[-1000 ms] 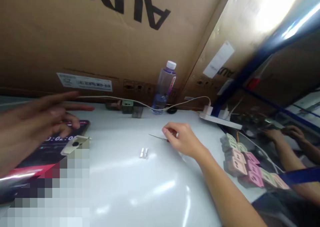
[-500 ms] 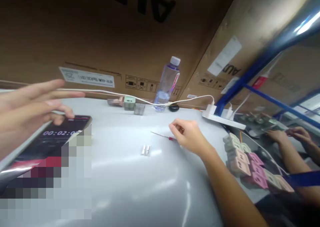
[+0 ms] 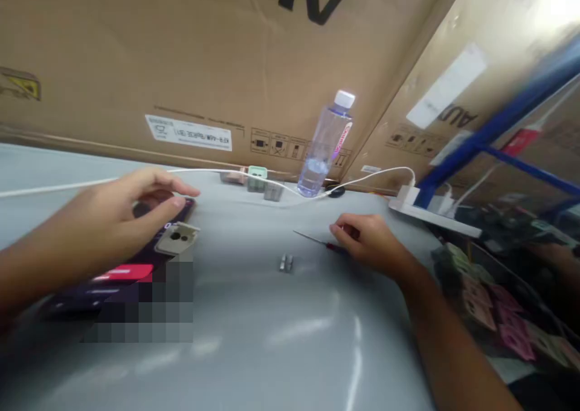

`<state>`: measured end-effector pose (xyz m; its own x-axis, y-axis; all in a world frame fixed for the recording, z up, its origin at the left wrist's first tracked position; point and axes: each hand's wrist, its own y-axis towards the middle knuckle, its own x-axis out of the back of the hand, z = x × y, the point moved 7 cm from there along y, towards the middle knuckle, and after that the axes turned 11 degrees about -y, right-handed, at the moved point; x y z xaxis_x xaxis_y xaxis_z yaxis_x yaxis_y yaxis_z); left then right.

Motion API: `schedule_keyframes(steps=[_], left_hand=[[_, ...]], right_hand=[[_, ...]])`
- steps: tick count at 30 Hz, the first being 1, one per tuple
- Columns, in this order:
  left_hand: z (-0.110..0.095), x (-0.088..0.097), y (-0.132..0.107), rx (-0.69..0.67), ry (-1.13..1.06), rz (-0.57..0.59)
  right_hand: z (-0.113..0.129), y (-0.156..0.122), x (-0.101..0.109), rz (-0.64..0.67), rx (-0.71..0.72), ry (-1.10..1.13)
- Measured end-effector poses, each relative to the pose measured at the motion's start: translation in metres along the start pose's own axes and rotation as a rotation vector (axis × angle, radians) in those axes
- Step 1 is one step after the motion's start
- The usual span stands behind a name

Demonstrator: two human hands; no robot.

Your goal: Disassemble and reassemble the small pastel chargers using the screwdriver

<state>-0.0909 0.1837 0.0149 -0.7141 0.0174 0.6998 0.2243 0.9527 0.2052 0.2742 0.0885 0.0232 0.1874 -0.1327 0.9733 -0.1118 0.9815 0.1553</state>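
My left hand hovers over a phone with a lit screen, thumb and forefinger apart, holding nothing. Against the phone's right edge is a pale plastic piece with two dark holes. My right hand rests on the table at the right, its fingers loosely curled with nothing visible in them. A thin screwdriver lies beside it, the shaft pointing left and the dark red handle partly hidden by the hand. Two small metal pieces lie between my hands.
A water bottle stands before large cardboard boxes. Small plastic blocks sit along the back, crossed by a white cable. A power strip and pastel blocks are at the right, near a blue frame.
My left hand has moved right and nearer the phone's upper edge, exposing the pale piece. My right hand stays by the screwdriver. The whole view has shifted slightly.
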Motion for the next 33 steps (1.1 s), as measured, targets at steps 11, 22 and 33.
schedule_keyframes(steps=[11,22,33], left_hand=[[-0.025,-0.008,-0.018,-0.287,0.237,0.233],[-0.037,-0.017,-0.020,-0.477,0.199,0.270],[-0.088,-0.068,-0.072,-0.516,-0.101,0.468]], right_hand=[[0.004,0.001,-0.005,0.075,0.002,-0.012],[-0.002,-0.002,-0.014,0.201,-0.029,-0.039],[-0.007,-0.001,0.006,-0.014,-0.026,0.038]])
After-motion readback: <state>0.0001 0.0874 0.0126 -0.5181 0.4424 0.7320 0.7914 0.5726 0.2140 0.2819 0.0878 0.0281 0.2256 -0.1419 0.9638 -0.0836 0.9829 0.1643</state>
